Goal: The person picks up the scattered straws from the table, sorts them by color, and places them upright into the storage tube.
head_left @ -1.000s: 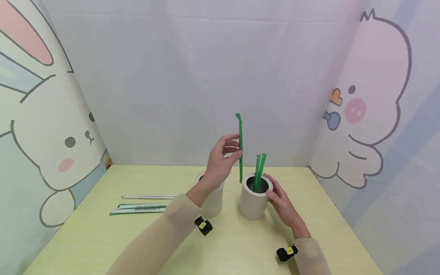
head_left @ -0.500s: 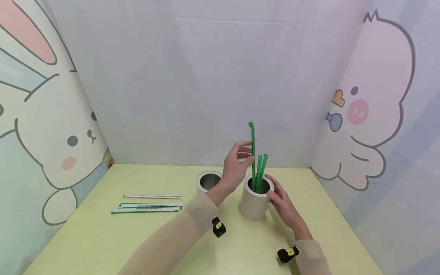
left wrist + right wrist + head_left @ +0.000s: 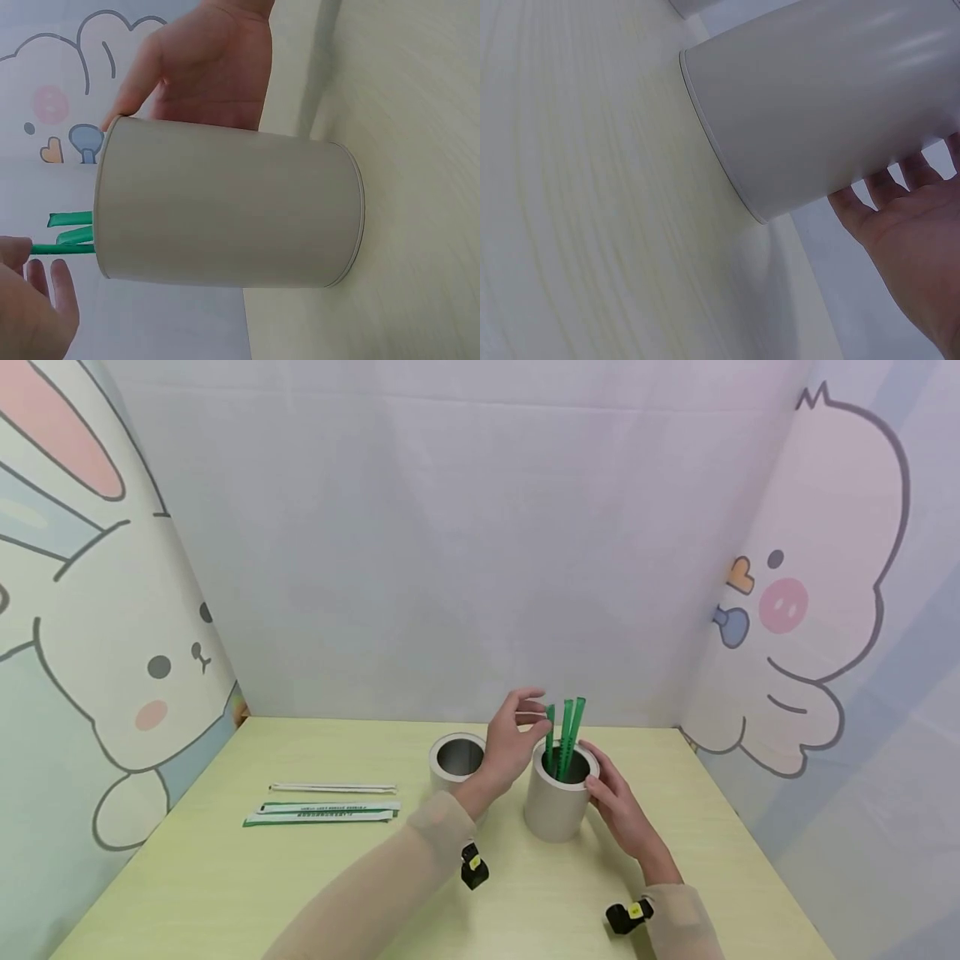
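Note:
In the head view my left hand point(image 3: 510, 747) is beside the top of a green wrapped straw point(image 3: 551, 735), its fingers loosely spread and the thumb at the straw. That straw stands in a pale grey cylindrical cup point(image 3: 553, 810), alongside two other green wrapped straws point(image 3: 567, 727). The straws' lower ends are hidden inside. From the right side, my right hand point(image 3: 618, 806) holds the cup, thumb at the front of the rim and fingers round the far side. The left wrist view has the thumb overlapping the straw point(image 3: 64, 249) end; the right wrist view has fingers point(image 3: 847, 214) against the cup wall.
A second pale cup point(image 3: 442, 777) stands to the left, partly behind my left hand and wrist. Several white-and-green wrapped straws point(image 3: 326, 817) lie at the table's left, with thin white ones point(image 3: 333, 788) behind them. Fabric walls surround the table point(image 3: 187, 877).
My left hand has brought the green wrapped straw rightward over the cup and let it go; the straw has dropped down inside. The right hand stays on the cup.

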`<state>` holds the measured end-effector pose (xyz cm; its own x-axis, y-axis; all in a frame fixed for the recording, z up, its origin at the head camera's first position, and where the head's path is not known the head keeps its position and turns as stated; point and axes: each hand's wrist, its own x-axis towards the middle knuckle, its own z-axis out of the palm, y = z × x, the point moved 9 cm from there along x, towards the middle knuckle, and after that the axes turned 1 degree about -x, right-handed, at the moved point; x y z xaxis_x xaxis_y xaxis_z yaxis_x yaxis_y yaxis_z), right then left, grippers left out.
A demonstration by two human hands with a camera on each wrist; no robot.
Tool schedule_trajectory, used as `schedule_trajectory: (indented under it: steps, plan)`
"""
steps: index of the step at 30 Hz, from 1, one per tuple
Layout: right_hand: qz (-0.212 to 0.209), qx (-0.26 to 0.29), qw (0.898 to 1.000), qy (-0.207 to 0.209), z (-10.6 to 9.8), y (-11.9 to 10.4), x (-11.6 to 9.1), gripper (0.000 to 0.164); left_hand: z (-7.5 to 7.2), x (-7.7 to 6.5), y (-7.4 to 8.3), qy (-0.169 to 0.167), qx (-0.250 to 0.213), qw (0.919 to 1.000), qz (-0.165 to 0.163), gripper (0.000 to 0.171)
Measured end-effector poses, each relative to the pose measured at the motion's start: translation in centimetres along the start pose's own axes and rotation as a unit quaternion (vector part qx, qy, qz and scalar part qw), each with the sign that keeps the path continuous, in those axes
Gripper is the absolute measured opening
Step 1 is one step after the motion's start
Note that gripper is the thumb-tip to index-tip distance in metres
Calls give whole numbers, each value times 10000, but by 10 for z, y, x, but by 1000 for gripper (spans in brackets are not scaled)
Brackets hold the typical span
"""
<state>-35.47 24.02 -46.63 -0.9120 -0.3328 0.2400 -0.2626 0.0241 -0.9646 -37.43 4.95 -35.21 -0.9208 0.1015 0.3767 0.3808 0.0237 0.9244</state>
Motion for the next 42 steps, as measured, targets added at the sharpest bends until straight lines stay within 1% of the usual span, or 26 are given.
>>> schedule_trajectory:
  steps: [5, 8, 11, 14, 16, 19, 23, 26, 30, 34, 37, 39, 42]
  plan:
    - [-6, 28, 10000, -10, 2, -1, 0, 58, -13, 2, 3, -29, -78, 10000, -1, 48]
    - [-34, 59, 10000, -34, 3, -1, 0, 59, -28, 3, 9, -163, 80, 9998, 45, 50]
    - [-73, 90, 9999, -66, 4, -2, 1, 60, -52, 2, 18, -343, 446, 9982, 198, 49]
    - [-109, 76, 9999, -71, 4, -4, 2, 59, -81, -1, 28, -509, 835, 9943, 417, 50]
    - [-115, 53, 9999, -59, 3, -5, 2, 59, -101, -3, 34, -625, 1111, 9903, 548, 51]
    - [-113, 32, 9999, -33, 1, -5, 1, 59, -128, -10, 39, -764, 1525, 9833, 638, 53]
    - [-128, 43, 9999, -30, 0, -4, 1, 59, -158, -23, 38, -1046, 2091, 9703, 620, 53]
    - [-141, 56, 9999, -24, 1, -3, 0, 60, -176, -35, 31, -1361, 2485, 9571, 605, 52]
    - [-127, 72, 9999, 0, 0, -3, -1, 60, -198, -53, 13, -1787, 2960, 9367, 561, 51]
    - [-95, 88, 9999, 11, 0, -2, 0, 59, -221, -69, -10, -2081, 3399, 9165, 356, 49]
    - [-94, 101, 9999, -17, 1, -2, 0, 59, -236, -80, -23, -2338, 3612, 9022, 317, 44]
    - [-96, 106, 9999, -33, 1, -1, 1, 60, -243, -87, -30, -2522, 3701, 8935, 325, 40]
    - [-88, 106, 9999, -28, 2, 0, 2, 60, -251, -95, -41, -2807, 3703, 8852, 226, 36]
